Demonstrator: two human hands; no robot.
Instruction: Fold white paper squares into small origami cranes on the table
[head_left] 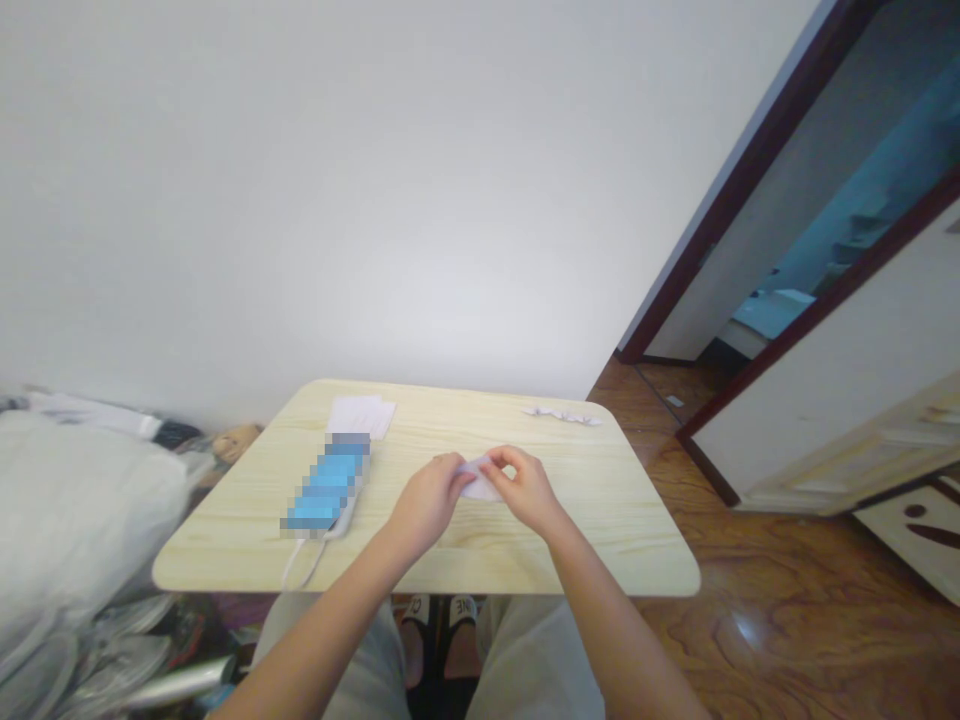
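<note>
Both hands (pixel 527 490) pinch white paper (pixel 481 487), long axis roughly left-to-right.

Wearer: bare forearms (pixel 619 620), pale grey trousers (pixel 536 660), slippers (pixel 418 608).
Slippers at 6 o'clock: black, with white bands (pixel 463 606) carrying dark capital letters.

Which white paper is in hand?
The white paper sheet pinched between left hand and right hand; the flat white paper sheets, far left, and small white folded pieces, far right, lie untouched.

the left hand (pixel 429 500) and right hand (pixel 531 492) partly hide the paper (pixel 480 488). the phone (pixel 328 488) is blurred, the white bundle (pixel 90 520) cut off at left, the strip (pixel 562 415) too small to tell.
</note>
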